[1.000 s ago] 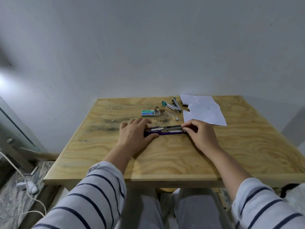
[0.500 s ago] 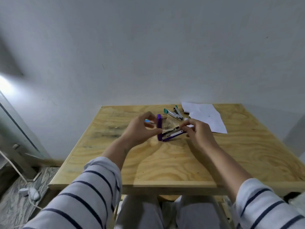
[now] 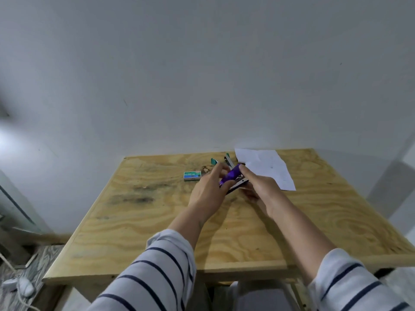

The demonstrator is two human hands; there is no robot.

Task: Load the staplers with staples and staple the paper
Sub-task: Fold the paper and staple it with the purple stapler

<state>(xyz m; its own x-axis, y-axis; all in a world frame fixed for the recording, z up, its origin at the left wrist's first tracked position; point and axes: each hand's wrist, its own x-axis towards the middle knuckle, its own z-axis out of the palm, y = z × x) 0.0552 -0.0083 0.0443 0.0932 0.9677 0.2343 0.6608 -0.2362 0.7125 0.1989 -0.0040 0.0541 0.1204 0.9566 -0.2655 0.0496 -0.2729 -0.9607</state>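
A purple stapler (image 3: pixel 232 176) is lifted a little above the wooden table (image 3: pixel 157 221), held between both hands. My left hand (image 3: pixel 208 191) grips its near end from the left. My right hand (image 3: pixel 258 187) holds the metal base from the right, with a finger on the purple top. A green stapler (image 3: pixel 224 161) lies opened just behind, partly hidden by my fingers. White paper (image 3: pixel 267 167) lies at the back right. A small teal staple box (image 3: pixel 192 175) sits left of my hands.
The table stands against a white wall. A dark smudge (image 3: pixel 139 199) marks the wood at the left. On the floor at the lower left lie a white cord and switch (image 3: pixel 20 288).
The stapler lay flat on the table, then its purple top was swung upright. Now the top is folded down toward the base and both hands hold the stapler higher and farther back.
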